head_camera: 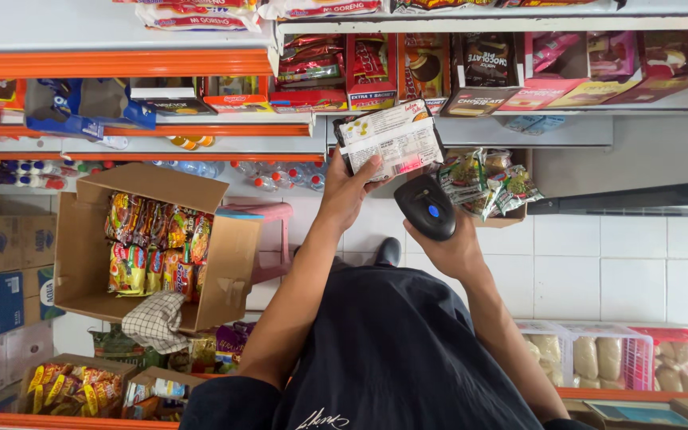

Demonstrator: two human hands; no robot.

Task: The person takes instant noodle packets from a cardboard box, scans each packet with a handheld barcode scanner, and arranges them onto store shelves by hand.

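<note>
Nearest the camera is the person's dark shirt, with both bare forearms reaching away from it toward the shelves. The left hand grips a flat snack packet, its fingers closed round the lower edge, holding it tilted so that the pale printed back faces up and toward the other hand. The right hand is wrapped round a black handheld scanner with a blue button on top; its head points at the packet from just beside it, apparently so the printed panel can be read. Beyond the packet, the shelves carry rows of red and brown boxed snacks. To the left, an open cardboard box of yellow and red sachets sits on a pink stool, with a checked cloth draped over its near edge. White and red baskets of pale packets stand at the lower right on the tiled floor.
</note>
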